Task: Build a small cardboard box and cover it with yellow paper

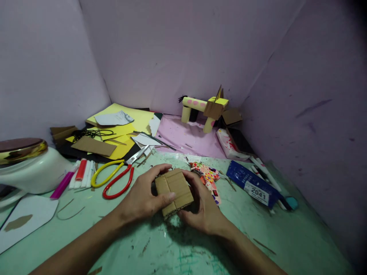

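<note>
Between my two hands is a small folded cardboard box (179, 188), held just above the green table. My left hand (146, 194) grips its left side, the thumb lying across the top face. On the right side, my right hand (202, 206) curls round it with fingers behind and thumb near the lower edge. A corrugated cut edge faces me. Behind my right hand lies a glue gun (205, 172) with a colourful floral pattern, partly hidden. Scissors (119, 177) with yellow and red handles lie open left of my left hand.
A yellow paper-and-cardboard animal figure (200, 105) stands at the back on pink paper (183, 135). Yellow sheets (140, 114) and cardboard scraps pile at back left. A white ceramic object (48, 172), markers (82, 172) and a blue packet (246, 181) flank my hands.
</note>
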The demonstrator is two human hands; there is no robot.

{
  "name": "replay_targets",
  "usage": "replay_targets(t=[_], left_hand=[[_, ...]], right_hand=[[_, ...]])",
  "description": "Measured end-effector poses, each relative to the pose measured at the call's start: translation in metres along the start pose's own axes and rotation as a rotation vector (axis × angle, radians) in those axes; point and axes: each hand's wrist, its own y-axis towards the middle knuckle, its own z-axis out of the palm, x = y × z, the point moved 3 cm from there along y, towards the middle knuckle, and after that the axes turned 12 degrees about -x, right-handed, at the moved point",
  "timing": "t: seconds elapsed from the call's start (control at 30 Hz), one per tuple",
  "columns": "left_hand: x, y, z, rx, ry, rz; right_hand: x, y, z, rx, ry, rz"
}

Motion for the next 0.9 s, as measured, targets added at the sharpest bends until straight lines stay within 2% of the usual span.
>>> replay_targets(t=[0.27,0.5,0.67,0.73,0.8,0.9], left_hand=[[-0.005,0.002,0.003,-0.023,0.096,-0.006],[-0.005,0.003,0.003,0.036,0.099,0.032],[-0.006,0.0,0.005,-0.028,0.189,0.021],[-0.007,-0.001,0.003,-0.109,0.208,-0.009],[-0.007,-0.002,0.0,-0.181,0.167,-0.059],[-0.007,-0.003,-0.002,-0.209,0.068,-0.125]], right_hand=[[-0.006,-0.003,-0.002,-0.027,-0.136,-0.078],[-0.007,-0.003,-0.004,-0.069,-0.159,-0.082],[-0.005,-0.001,-0.003,-0.078,-0.132,-0.074],[-0.005,0.001,-0.006,-0.15,-0.121,-0.034],[-0.005,0.002,-0.011,-0.284,-0.099,0.022],[-0.006,0.003,-0.018,-0.436,-0.079,0.062]])
